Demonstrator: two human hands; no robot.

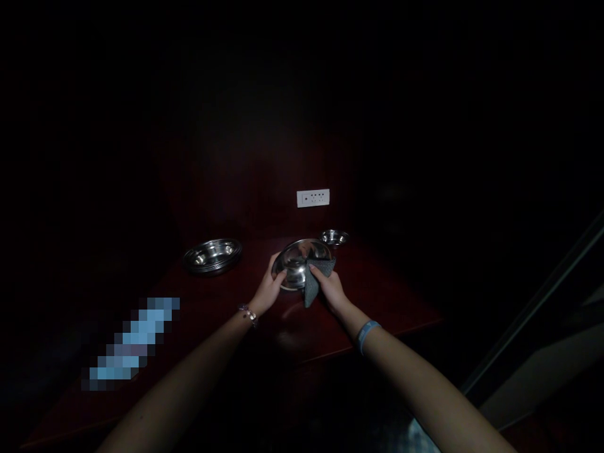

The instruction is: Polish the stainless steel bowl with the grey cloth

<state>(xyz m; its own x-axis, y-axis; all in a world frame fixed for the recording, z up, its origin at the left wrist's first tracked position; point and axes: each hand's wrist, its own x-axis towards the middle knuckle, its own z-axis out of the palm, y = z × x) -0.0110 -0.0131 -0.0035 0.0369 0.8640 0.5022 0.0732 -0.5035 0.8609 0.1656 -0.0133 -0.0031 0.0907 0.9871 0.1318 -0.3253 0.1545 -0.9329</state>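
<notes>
A shiny round metal plate [293,264] is held tilted above the dark red table. My left hand [270,288] grips its left rim, thumb on the inner face and fingers behind. On the right side, my right hand [331,288] pinches a folded grey-green cloth [311,286] over the plate's rim, with the thumb on top. The fingers behind the plate are hidden. To the left stands a stack of similar metal plates [212,256]. Behind the held plate, at the right, rests a smaller metal dish [335,237].
The dark red table [264,333] has its front edge close below my forearms. A white socket panel [313,198] is set in the back wall. A pixelated blue patch [136,340] covers something at the left. Much of the surroundings is too dark to make out.
</notes>
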